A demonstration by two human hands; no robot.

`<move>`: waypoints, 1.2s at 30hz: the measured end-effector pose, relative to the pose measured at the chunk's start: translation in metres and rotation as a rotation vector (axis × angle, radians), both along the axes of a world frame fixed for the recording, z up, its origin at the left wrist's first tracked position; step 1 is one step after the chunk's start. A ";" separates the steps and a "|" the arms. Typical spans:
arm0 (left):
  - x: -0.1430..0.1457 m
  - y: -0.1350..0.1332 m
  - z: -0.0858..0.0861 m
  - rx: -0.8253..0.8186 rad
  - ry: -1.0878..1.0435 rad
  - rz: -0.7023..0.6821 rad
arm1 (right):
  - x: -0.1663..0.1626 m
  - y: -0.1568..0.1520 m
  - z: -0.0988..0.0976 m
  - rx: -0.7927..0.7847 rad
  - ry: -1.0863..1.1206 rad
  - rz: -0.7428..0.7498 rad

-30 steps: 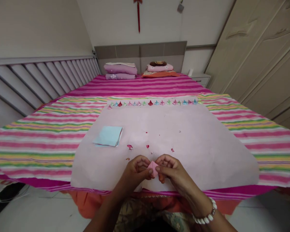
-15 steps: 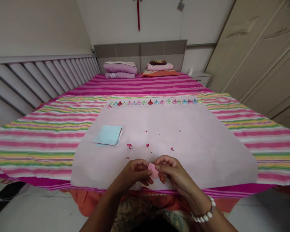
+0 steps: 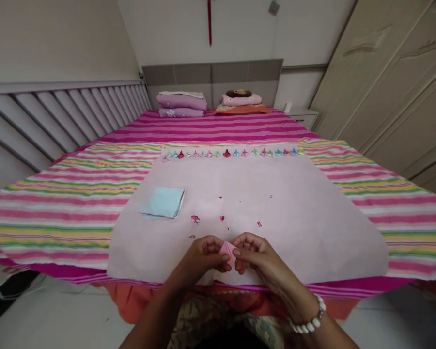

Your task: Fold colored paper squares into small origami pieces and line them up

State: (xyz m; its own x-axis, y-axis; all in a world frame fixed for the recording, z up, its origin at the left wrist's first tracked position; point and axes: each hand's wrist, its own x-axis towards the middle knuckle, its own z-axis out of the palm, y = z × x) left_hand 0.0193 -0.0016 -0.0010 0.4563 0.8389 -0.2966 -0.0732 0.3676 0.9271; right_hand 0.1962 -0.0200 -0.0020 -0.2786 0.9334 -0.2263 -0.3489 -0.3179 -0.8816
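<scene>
Lower centre of frame: left hand [image 3: 202, 254] and right hand [image 3: 255, 252] both pinch a small folded pink paper [image 3: 227, 250] between fingertips, above pale sheet [image 3: 312, 218] on bed.

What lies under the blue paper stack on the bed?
The blue paper stack rests on a pale pink sheet, which lies over the striped bedcover. Whatever sits directly beneath the stack is covered.

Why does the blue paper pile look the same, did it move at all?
No. The blue paper pile lies at the same spot on the pale sheet, left of the small red scraps, just as before.
</scene>
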 end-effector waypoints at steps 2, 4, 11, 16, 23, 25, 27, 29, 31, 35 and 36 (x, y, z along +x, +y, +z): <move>-0.001 0.000 0.001 0.018 -0.018 -0.051 | 0.002 0.000 0.001 -0.005 0.000 -0.001; -0.002 -0.001 0.001 0.038 -0.031 -0.102 | 0.003 0.000 0.002 -0.013 0.000 -0.004; -0.003 0.002 0.000 0.041 0.030 -0.102 | 0.003 0.000 0.001 -0.025 -0.002 -0.002; -0.002 0.003 0.000 0.002 0.094 -0.064 | 0.002 0.002 0.000 -0.033 -0.001 -0.010; -0.001 0.004 0.000 0.015 0.110 -0.065 | 0.002 0.003 0.000 -0.020 -0.021 0.019; 0.000 0.004 0.000 0.028 0.133 -0.039 | 0.002 0.003 0.000 -0.012 -0.025 0.032; 0.000 0.004 0.000 0.046 0.150 -0.012 | 0.002 0.003 -0.001 -0.002 -0.025 0.045; 0.000 0.003 0.000 0.053 0.149 -0.001 | 0.004 0.004 -0.002 0.011 -0.023 0.053; -0.001 0.003 0.001 0.039 0.120 -0.026 | 0.005 0.005 -0.002 0.017 -0.021 0.055; -0.003 0.001 0.002 0.021 0.077 -0.069 | 0.008 0.005 -0.003 0.008 -0.021 0.058; -0.002 0.001 0.002 0.021 0.083 -0.060 | 0.008 0.005 -0.003 0.010 -0.016 0.069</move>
State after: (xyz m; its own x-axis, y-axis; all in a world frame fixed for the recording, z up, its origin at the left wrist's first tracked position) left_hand 0.0168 -0.0004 0.0014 0.4801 0.8175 -0.3183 0.0260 0.3494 0.9366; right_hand 0.2038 -0.0153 -0.0047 -0.3384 0.9145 -0.2219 -0.3121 -0.3315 -0.8903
